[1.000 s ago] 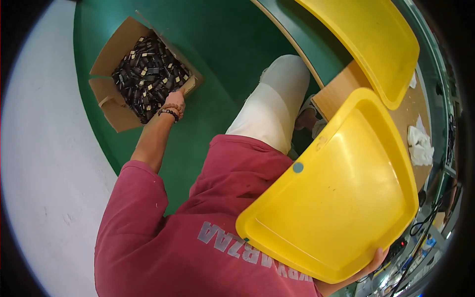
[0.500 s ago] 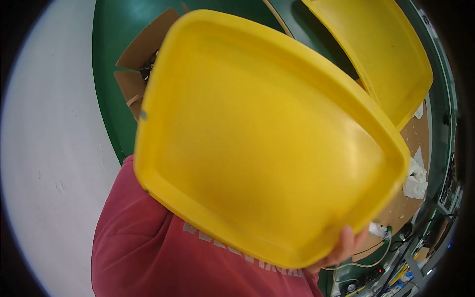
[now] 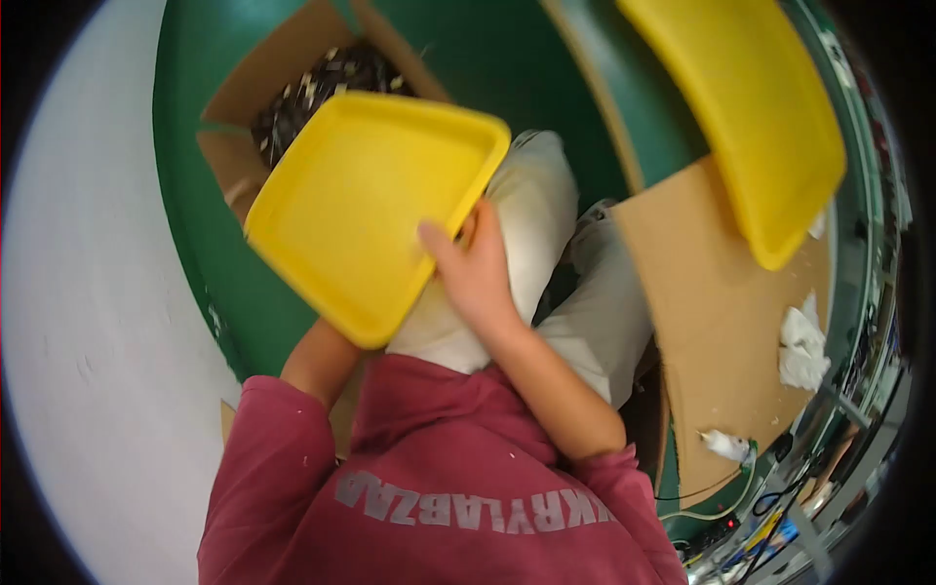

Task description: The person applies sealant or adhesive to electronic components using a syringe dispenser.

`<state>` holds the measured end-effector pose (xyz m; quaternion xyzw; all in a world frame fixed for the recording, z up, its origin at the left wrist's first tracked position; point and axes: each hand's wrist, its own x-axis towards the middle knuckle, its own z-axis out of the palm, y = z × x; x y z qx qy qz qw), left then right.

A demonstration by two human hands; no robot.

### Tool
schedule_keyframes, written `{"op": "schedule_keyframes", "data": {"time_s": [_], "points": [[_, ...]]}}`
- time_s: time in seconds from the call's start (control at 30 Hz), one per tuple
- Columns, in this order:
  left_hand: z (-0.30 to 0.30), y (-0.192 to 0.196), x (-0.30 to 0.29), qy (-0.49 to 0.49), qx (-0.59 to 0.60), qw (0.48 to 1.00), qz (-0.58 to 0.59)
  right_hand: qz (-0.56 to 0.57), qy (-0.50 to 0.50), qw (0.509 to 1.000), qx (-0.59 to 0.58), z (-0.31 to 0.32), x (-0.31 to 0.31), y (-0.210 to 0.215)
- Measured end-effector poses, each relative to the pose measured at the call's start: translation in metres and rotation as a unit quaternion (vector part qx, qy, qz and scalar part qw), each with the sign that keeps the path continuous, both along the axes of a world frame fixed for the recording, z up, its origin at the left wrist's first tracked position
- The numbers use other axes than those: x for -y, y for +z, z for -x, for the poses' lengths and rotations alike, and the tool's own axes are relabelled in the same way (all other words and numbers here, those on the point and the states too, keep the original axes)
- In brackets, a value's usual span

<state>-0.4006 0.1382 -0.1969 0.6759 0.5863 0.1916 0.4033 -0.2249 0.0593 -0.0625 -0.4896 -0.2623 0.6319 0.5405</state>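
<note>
Holding: the right hand (image 3: 473, 278) grips a yellow tray (image 3: 370, 210) at its near right rim, thumb on the inner face, fingers wrapped behind the edge.
Tray: empty, tilted, held above the person's knee (image 3: 531, 210); its far corner overlaps the open box (image 3: 283, 88).
Left hand: hidden beneath the tray; only the forearm (image 3: 317, 356) shows running under the tray's near corner, so whether it is clenched, loose or supporting the tray cannot be told.
Box: cardboard, flaps open, just beyond the tray's far edge, filled with small dark pieces (image 3: 331, 78).
Floor: green (image 3: 507, 58) under the box and tray; a pale surface (image 3: 88, 322) lies well to the tray's left.
Second tray: another yellow tray (image 3: 751, 117), well to the right of the held one, resting partly on a cardboard sheet (image 3: 712, 312).
Scraps: white crumpled bits (image 3: 804, 346) on that sheet, far right of the tray.
Doing it well: a one-sided grip lets a wide tray tip, so a second support under the opposite corner would likely keep it level; judging by the overlap, the tray's far rim should stay clear of the box flaps.
</note>
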Motion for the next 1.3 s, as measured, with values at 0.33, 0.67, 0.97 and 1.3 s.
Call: {"op": "schedule_keyframes", "data": {"time_s": [0.33,0.67,0.97,1.3], "points": [[0.087,-0.01,0.034,0.134,0.056,0.975,0.167,-0.032,0.107,0.848,0.518,0.006,-0.13,-0.058],[0.216,-0.133,-0.065,0.254,-0.239,0.937,0.021,-0.124,0.148,0.721,0.665,0.049,-0.176,-0.018],[0.101,-0.154,-0.087,0.392,-0.043,0.862,0.318,-0.12,0.103,0.817,0.554,0.031,-0.171,-0.09],[0.101,-0.167,-0.069,0.496,0.166,0.831,0.19,0.027,0.257,0.781,0.569,0.012,-0.218,-0.048]]}}
